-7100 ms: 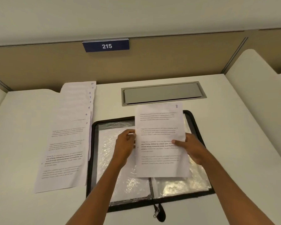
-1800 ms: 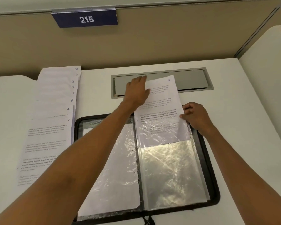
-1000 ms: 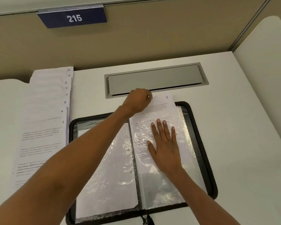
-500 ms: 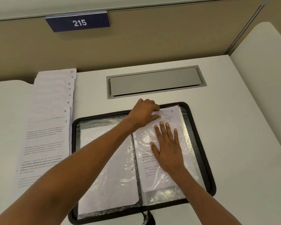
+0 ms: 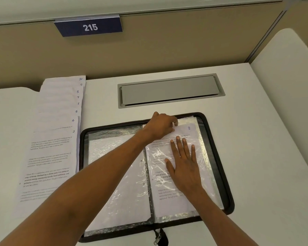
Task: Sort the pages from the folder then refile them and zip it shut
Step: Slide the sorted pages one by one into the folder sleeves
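Presently laid out on the white desk [image 5: 256,139]:

- folder [image 5: 81,157]: black, zip-edged, lying open and flat, spine running away from the person. The zip pull [image 5: 158,238] hangs at the near edge, undone.
- page 2 [image 5: 169,205]: inside the clear sleeve [image 5: 205,157] on the folder's right half, print upward, number at its far right corner. Its long axis runs from the person toward the grey desk hatch [image 5: 169,91]. The far edge sits just short of the sleeve mouth, the near edge close to the bottom seam. Judged all but seated.
- left hand [image 5: 161,126]: reaches across the folder to the sleeve mouth, fingers curled and pinched together at the far edge. Whether they nip film alone or film with paper cannot be told.
- right hand [image 5: 184,166]: flat on the sleeve over the middle of page 2, fingers straight, slightly spread, pointing away from the person, gripping nothing.
- left-half sheet [image 5: 117,174]: one page filed on the folder's left side.
- fanned pages [image 5: 60,103]: just beside the folder's left rim, numbers 3 to 10 showing.
- page 3 [image 5: 48,157]: on top of the fan, nearest the person.

Deciding relation: page 3 lies to the left of both hands, long axis parallel to the spine, on the left hand's side. That hand is judged the nearer for the pickup, once it releases the sleeve mouth.
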A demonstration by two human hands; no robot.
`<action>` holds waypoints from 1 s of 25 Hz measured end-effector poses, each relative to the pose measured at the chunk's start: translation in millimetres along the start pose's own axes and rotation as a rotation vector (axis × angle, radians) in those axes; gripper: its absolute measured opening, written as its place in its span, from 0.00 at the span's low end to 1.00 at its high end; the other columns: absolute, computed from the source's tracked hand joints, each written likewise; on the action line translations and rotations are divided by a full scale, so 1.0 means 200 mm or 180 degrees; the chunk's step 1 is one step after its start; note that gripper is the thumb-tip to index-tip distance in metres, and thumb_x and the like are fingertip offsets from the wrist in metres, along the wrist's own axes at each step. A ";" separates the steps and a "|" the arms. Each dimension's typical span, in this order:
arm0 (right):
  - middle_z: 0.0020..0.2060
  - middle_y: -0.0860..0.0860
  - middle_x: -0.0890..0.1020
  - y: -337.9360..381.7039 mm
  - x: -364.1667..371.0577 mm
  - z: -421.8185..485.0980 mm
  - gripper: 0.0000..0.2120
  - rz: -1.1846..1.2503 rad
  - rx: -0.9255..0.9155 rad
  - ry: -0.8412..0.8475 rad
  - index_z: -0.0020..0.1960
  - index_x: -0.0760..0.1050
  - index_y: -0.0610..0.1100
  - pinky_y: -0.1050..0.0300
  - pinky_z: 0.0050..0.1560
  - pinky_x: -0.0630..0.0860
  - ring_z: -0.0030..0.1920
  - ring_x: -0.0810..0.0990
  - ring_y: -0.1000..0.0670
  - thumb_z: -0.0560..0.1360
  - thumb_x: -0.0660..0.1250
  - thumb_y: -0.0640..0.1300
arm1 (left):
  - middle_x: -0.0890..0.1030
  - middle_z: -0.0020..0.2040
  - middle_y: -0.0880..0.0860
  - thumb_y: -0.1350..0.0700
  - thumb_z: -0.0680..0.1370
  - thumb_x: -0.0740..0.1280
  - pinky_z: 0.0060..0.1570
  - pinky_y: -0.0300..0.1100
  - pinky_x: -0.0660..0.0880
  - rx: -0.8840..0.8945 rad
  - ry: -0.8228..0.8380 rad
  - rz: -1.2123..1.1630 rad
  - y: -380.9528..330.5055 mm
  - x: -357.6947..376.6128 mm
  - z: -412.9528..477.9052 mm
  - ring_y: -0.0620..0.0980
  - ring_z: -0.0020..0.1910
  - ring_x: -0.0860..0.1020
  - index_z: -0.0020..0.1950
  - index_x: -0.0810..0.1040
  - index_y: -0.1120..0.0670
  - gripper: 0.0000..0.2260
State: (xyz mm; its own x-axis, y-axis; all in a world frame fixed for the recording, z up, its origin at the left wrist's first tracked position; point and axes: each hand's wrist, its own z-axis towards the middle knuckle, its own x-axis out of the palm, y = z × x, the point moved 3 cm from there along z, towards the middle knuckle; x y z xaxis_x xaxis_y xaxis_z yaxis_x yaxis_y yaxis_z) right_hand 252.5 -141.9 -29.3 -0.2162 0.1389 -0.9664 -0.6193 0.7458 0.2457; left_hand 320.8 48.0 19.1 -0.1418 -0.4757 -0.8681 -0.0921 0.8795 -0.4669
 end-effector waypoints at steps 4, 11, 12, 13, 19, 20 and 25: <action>0.84 0.49 0.46 -0.02 0.02 0.00 0.33 -0.0061 -0.0043 0.0046 0.84 0.45 0.50 0.38 0.81 0.48 0.83 0.42 0.47 0.85 0.47 0.63 | 0.83 0.54 0.50 0.56 0.81 0.70 0.61 0.50 0.64 0.0054 -0.0051 -0.0064 -0.02 0.02 -0.01 0.51 0.54 0.78 0.59 0.82 0.51 0.07; 0.84 0.49 0.46 -0.06 0.01 0.01 0.33 -0.0123 -0.0130 0.0107 0.84 0.44 0.51 0.39 0.81 0.48 0.83 0.41 0.49 0.85 0.45 0.64 | 0.85 0.54 0.50 0.51 0.83 0.68 0.65 0.49 0.63 -0.0085 0.0013 -0.0046 -0.04 0.04 0.00 0.51 0.54 0.80 0.60 0.80 0.51 0.08; 0.84 0.49 0.46 -0.07 0.01 0.00 0.33 -0.0123 -0.0124 0.0088 0.84 0.44 0.50 0.39 0.81 0.47 0.83 0.40 0.49 0.85 0.46 0.63 | 0.85 0.54 0.50 0.50 0.83 0.68 0.65 0.49 0.63 -0.0110 0.0030 -0.0046 -0.04 0.04 0.01 0.51 0.54 0.80 0.60 0.80 0.50 0.08; 0.84 0.49 0.46 -0.07 0.00 0.00 0.32 -0.0112 -0.0122 0.0068 0.84 0.44 0.50 0.39 0.82 0.47 0.83 0.40 0.48 0.85 0.46 0.63 | 0.85 0.54 0.50 0.50 0.83 0.68 0.64 0.49 0.63 -0.0131 0.0010 -0.0060 -0.04 0.04 0.02 0.50 0.54 0.80 0.59 0.81 0.50 0.08; 0.84 0.50 0.46 -0.17 -0.01 -0.02 0.31 -0.0075 -0.0110 -0.0025 0.84 0.45 0.50 0.39 0.81 0.50 0.83 0.41 0.49 0.86 0.47 0.61 | 0.85 0.47 0.48 0.57 0.82 0.66 0.63 0.53 0.67 -0.0490 -0.0250 -0.0275 -0.05 0.09 0.06 0.51 0.49 0.81 0.50 0.83 0.52 0.06; 0.84 0.49 0.45 -0.22 -0.02 -0.02 0.31 -0.0093 0.0059 -0.0055 0.84 0.45 0.50 0.39 0.81 0.50 0.83 0.41 0.48 0.86 0.46 0.61 | 0.85 0.46 0.48 0.58 0.82 0.65 0.63 0.53 0.67 -0.0576 -0.0275 -0.0309 -0.06 0.09 0.06 0.52 0.49 0.80 0.49 0.82 0.52 0.06; 0.84 0.46 0.45 -0.21 -0.11 -0.12 0.32 0.0022 0.0410 -0.0263 0.84 0.44 0.45 0.40 0.82 0.47 0.83 0.41 0.47 0.86 0.46 0.59 | 0.79 0.62 0.53 0.58 0.80 0.68 0.65 0.53 0.64 -0.0384 -0.0686 -0.0045 -0.15 0.13 0.05 0.55 0.62 0.75 0.67 0.78 0.53 0.15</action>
State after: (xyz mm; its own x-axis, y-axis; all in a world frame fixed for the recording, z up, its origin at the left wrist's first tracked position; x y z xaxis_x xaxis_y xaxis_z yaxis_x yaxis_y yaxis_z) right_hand 264.4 -192.3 -17.1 -0.1539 0.1937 -0.9689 -0.5148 0.8213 0.2460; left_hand 330.3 9.0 9.0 0.0727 -0.4626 -0.8836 -0.2114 0.8586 -0.4669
